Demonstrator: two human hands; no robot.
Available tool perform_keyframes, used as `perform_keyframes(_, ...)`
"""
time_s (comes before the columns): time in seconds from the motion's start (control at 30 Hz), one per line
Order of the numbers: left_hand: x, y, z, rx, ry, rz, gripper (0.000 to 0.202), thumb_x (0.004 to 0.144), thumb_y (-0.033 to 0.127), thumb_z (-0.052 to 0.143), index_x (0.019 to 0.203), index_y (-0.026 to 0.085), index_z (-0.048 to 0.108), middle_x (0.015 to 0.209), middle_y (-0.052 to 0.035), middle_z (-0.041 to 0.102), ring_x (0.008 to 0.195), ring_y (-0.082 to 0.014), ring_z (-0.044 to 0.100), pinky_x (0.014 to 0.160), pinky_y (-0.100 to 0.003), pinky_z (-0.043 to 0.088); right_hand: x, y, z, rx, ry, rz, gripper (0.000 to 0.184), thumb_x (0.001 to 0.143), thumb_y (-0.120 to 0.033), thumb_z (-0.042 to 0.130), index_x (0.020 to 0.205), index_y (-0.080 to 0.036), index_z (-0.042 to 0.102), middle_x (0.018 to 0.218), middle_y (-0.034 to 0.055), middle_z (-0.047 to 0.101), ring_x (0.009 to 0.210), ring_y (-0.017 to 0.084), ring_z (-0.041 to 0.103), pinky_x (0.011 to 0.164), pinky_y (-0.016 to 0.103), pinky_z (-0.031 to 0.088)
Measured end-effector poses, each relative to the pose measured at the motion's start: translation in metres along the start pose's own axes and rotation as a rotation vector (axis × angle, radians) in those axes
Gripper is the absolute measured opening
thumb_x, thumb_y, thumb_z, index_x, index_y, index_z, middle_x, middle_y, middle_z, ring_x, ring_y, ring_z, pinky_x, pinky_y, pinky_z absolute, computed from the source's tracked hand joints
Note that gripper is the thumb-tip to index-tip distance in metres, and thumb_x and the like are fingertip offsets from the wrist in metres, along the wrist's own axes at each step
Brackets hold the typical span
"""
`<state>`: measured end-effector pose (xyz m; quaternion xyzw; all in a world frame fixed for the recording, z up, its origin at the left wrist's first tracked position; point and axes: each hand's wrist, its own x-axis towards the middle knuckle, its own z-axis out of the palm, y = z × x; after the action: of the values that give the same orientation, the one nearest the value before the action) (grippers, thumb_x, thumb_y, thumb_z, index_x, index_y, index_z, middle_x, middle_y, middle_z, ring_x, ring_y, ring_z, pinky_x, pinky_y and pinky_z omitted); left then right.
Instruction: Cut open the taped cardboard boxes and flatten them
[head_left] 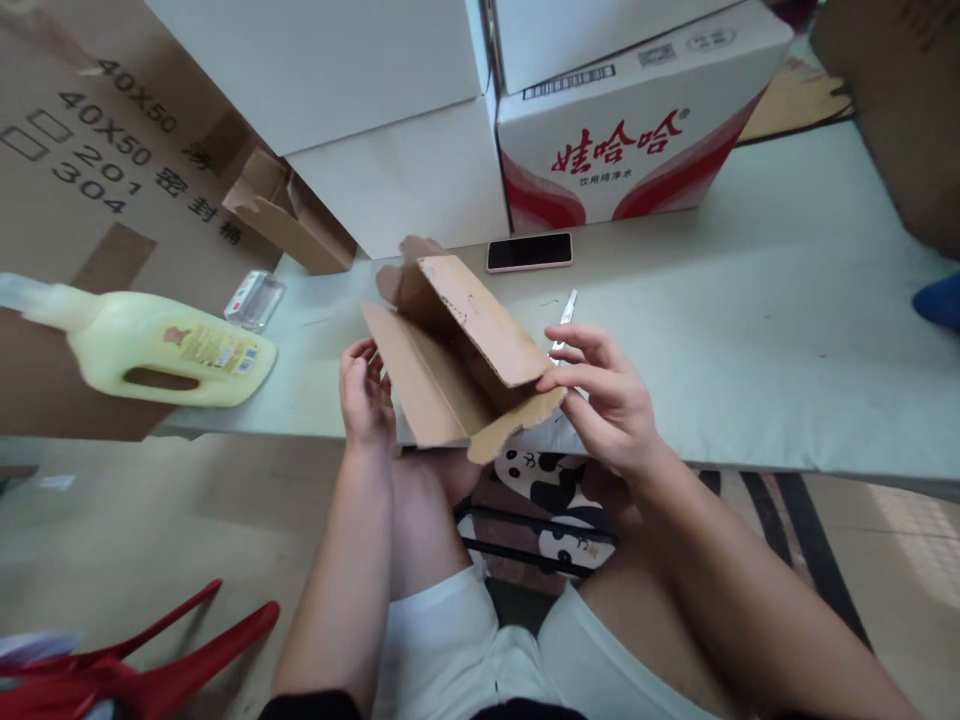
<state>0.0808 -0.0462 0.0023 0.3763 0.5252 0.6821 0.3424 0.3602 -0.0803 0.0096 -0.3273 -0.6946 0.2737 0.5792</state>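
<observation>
A small brown cardboard box (457, 375) is tilted at the table's front edge, its open top facing me and its end flaps standing out. My left hand (366, 395) is at the box's left side, fingers curled against the panel and partly hidden by it. At the near right corner, my right hand (607, 405) pinches a flap between thumb and fingers. Just beyond the right fingers lies a slim silver-white tool (567, 312), perhaps a utility knife, partly covered by the hand. A phone (529, 252) with a dark screen rests behind the box.
White cartons (405, 170) and a red-and-white water carton (622, 150) line the back of the table (787, 350). On the left are a yellow liquid bottle (112, 345), a clear plastic case (255, 300), another small open box (300, 225) and a large carton (82, 210).
</observation>
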Motion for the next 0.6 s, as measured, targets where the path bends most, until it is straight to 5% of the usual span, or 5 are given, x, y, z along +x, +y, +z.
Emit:
perform_keyframes(0.1,0.015,0.008,0.020,-0.101,-0.101,0.027,0.036,0.077,0.055,0.059,0.093,0.022,0.062,0.091,-0.0038,0.069,0.089,-0.0202,0.065,0.084,-0.034,0.051,-0.001,0.000,-0.010,0.043,0.022,0.032,0.026,0.091,-0.017,0.050,0.098,-0.027,0.073,0.138,0.0075,0.057,0.127,0.025,0.059,0.104,0.045,0.054)
perform_keyframes(0.3,0.033,0.002,0.063,-0.081,-0.334,0.158,0.046,0.085,0.063,0.048,0.091,0.021,0.064,0.089,-0.0074,0.071,0.090,-0.0225,0.067,0.091,-0.040,0.051,-0.001,0.016,-0.016,-0.212,0.184,0.232,0.041,0.097,-0.035,0.049,0.134,-0.025,0.060,0.145,0.0094,0.056,0.139,0.026,0.049,0.115,0.049,0.041)
perform_keyframes(0.47,0.022,-0.019,0.065,-0.078,-0.310,0.279,0.050,0.087,0.068,0.048,0.086,0.021,0.064,0.084,-0.0055,0.067,0.086,-0.0194,0.065,0.091,-0.037,0.051,-0.001,0.019,-0.006,-0.287,0.175,0.262,0.051,0.097,-0.037,0.046,0.148,-0.028,0.042,0.144,0.0090,0.056,0.133,0.025,0.054,0.113,0.048,0.042)
perform_keyframes(0.53,0.018,-0.026,0.062,-0.021,-0.263,0.324,0.045,0.088,0.065,0.052,0.092,0.022,0.064,0.090,-0.0051,0.068,0.091,-0.0187,0.065,0.094,-0.036,0.050,-0.004,0.020,-0.001,-0.238,0.208,0.291,0.061,0.097,-0.036,0.045,0.154,-0.034,0.023,0.142,0.0090,0.056,0.127,0.024,0.058,0.108,0.046,0.047)
perform_keyframes(0.6,0.016,-0.029,0.060,0.049,-0.251,0.321,0.041,0.088,0.060,0.057,0.106,0.024,0.063,0.100,-0.0057,0.069,0.098,-0.0195,0.065,0.098,-0.038,0.049,-0.007,0.025,0.004,-0.192,0.250,0.310,0.060,0.096,-0.036,0.045,0.151,-0.037,0.021,0.137,0.0083,0.058,0.122,0.023,0.061,0.104,0.046,0.050)
